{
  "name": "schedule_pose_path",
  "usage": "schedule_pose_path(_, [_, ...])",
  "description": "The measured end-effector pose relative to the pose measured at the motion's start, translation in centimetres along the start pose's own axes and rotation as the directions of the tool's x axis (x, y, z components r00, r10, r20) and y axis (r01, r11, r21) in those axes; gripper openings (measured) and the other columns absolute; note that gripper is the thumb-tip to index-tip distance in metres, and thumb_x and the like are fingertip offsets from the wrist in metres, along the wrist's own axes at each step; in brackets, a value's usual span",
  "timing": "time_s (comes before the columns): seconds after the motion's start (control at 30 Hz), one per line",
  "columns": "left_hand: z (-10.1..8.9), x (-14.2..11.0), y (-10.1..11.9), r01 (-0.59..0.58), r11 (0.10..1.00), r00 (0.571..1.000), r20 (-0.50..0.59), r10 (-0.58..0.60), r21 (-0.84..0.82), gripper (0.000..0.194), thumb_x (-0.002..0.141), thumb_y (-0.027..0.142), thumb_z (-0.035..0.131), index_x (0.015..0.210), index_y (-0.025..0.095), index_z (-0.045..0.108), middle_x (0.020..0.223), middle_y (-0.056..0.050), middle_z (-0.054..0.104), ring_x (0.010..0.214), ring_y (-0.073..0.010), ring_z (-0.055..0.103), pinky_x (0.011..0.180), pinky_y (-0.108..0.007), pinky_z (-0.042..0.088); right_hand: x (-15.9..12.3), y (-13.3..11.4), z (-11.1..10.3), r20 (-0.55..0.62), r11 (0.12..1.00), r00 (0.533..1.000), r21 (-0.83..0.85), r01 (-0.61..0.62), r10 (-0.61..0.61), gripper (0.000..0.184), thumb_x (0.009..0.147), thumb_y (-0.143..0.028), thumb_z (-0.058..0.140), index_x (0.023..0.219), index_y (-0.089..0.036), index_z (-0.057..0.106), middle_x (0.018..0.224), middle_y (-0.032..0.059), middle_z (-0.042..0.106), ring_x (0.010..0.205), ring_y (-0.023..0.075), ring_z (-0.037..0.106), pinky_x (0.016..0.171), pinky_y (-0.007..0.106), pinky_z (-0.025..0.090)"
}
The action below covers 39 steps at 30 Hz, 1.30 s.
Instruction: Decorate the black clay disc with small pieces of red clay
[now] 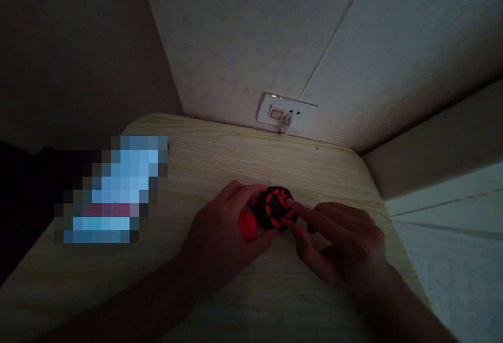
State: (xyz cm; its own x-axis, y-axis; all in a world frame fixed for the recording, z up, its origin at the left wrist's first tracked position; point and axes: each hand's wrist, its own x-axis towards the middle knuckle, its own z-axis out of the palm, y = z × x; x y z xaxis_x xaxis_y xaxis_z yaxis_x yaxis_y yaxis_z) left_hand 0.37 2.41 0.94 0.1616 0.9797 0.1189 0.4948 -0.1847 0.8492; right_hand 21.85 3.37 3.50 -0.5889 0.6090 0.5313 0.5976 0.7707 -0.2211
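My left hand [226, 222] is closed around the left side of a round black object [278, 210], which looks like modelling clay. Short red strips form a ring on its face. Beside it, between the thumb and fingers of my left hand, is a smooth red lump [247, 225], perhaps clay too. My right hand [346, 243] comes in from the right with its index finger stretched out. That fingertip touches the red strips on the upper right of the black face. The right thumb stands apart near the lower edge, and the remaining fingers are loosely curled.
The light wooden table [220, 149] meets a pale wall holding a socket plate [286, 112] with a plug in it. At the left lies a blurred-out bright screen [121, 185]. A tiny red speck [317, 148] lies near the back edge. White drawers or panels [451, 233] stand at right.
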Motion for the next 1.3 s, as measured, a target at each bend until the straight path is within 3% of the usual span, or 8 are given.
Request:
schedule_pose_path(0.3, [0.0, 0.0, -0.2, -0.01, 1.0, 1.0, 0.002, 0.01, 0.001, 0.054, 0.073, 0.024, 0.082, 0.124, 0.022, 0.066, 0.11, -0.004, 0.067, 0.096, -0.0229, 0.068, 0.087, -0.039, 0.056, 0.0, 0.1, 0.1, 0.036, 1.0, 0.999, 0.017, -0.005, 0.004, 0.011, 0.088, -0.015, 0.067, 0.095, -0.011, 0.075, 0.058, 0.0001, 0.061, 0.046, 0.0123, 0.053, 0.046, 0.028, 0.038])
schedule_pose_path(0.5, [0.0, 0.0, -0.2, -0.015, 1.0, 1.0, -0.003, 0.015, 0.003, 0.053, 0.073, 0.024, 0.082, 0.124, 0.021, 0.066, 0.11, -0.004, 0.067, 0.095, -0.0227, 0.068, 0.086, -0.039, 0.056, 0.2, 0.0, 0.0, 0.0, 1.0, 1.0, 0.025, -0.012, 0.012, 0.02, 0.089, -0.017, 0.066, 0.105, -0.008, 0.073, 0.06, 0.0001, 0.064, 0.047, 0.0122, 0.056, 0.047, 0.027, 0.042])
schedule_pose_path(0.63, [0.0, -0.1, -0.2, -0.019, 1.0, 1.0, -0.006, 0.019, 0.008, 0.054, 0.072, 0.022, 0.082, 0.124, 0.02, 0.066, 0.111, -0.004, 0.067, 0.097, -0.0229, 0.069, 0.087, -0.039, 0.056, 0.2, 0.0, 0.1, 0.043, 1.0, 0.999, 0.021, -0.011, 0.01, 0.015, 0.089, -0.017, 0.066, 0.101, -0.01, 0.074, 0.059, -0.0002, 0.062, 0.046, 0.0116, 0.054, 0.046, 0.026, 0.039])
schedule_pose_path(0.87, [0.0, 0.0, -0.3, -0.017, 1.0, 1.0, 0.001, 0.017, 0.009, 0.053, 0.074, 0.023, 0.081, 0.125, 0.022, 0.065, 0.111, -0.003, 0.067, 0.097, -0.0227, 0.068, 0.087, -0.039, 0.056, 0.0, 0.0, 0.2, 0.023, 0.999, 1.0, 0.032, -0.01, 0.009, 0.012, 0.089, -0.014, 0.066, 0.098, -0.011, 0.074, 0.059, 0.0, 0.062, 0.046, 0.0113, 0.052, 0.046, 0.026, 0.039])
schedule_pose_path(1.03, [0.1, 0.0, -0.2, -0.025, 1.0, 1.0, -0.016, 0.025, 0.004, 0.055, 0.072, 0.021, 0.082, 0.123, 0.023, 0.062, 0.11, -0.003, 0.066, 0.097, -0.0231, 0.067, 0.087, -0.038, 0.055, 0.1, -0.3, -0.1, -0.12, 1.0, 0.993, 0.013, 0.013, -0.011, 0.009, 0.088, -0.012, 0.064, 0.09, -0.013, 0.072, 0.057, 0.0, 0.061, 0.046, 0.0117, 0.053, 0.046, 0.027, 0.038])
schedule_pose_path(1.2, [-0.3, -1.0, -0.2, -0.069, 0.997, 0.989, -0.13, 0.065, -0.03, 0.065, 0.071, 0.029, 0.084, 0.127, 0.026, 0.052, 0.104, 0.0, 0.062, 0.077, -0.0166, 0.062, 0.073, -0.032, 0.054, 0.2, -1.0, -0.2, -0.243, 0.999, 0.97, 0.043, 0.007, 0.003, 0.012, 0.088, -0.01, 0.06, 0.084, -0.016, 0.07, 0.054, -0.0011, 0.059, 0.045, 0.0113, 0.051, 0.045, 0.026, 0.038])
schedule_pose_path(1.27, [-0.5, -1.7, -0.1, -0.15, 0.972, 0.985, -0.114, 0.13, -0.182, 0.059, 0.079, 0.044, 0.077, 0.129, 0.029, 0.05, 0.106, -0.001, 0.059, 0.067, -0.0132, 0.054, 0.057, -0.026, 0.047, 0.1, -1.6, 0.3, -0.249, 0.995, 0.969, 0.094, 0.02, 0.004, 0.01, 0.087, -0.012, 0.06, 0.087, -0.016, 0.069, 0.056, -0.0004, 0.062, 0.045, 0.0115, 0.052, 0.045, 0.026, 0.04])
schedule_pose_path(1.3, [-0.5, -2.0, -0.1, -0.171, 0.942, 0.984, -0.103, 0.147, -0.29, 0.052, 0.088, 0.053, 0.064, 0.131, 0.028, 0.05, 0.106, -0.003, 0.059, 0.067, -0.0141, 0.053, 0.052, -0.026, 0.044, 0.0, -2.0, 0.6, -0.245, 0.992, 0.969, 0.121, 0.028, 0.002, 0.009, 0.088, -0.014, 0.06, 0.091, -0.015, 0.068, 0.057, -0.0002, 0.063, 0.046, 0.0118, 0.054, 0.046, 0.026, 0.042])
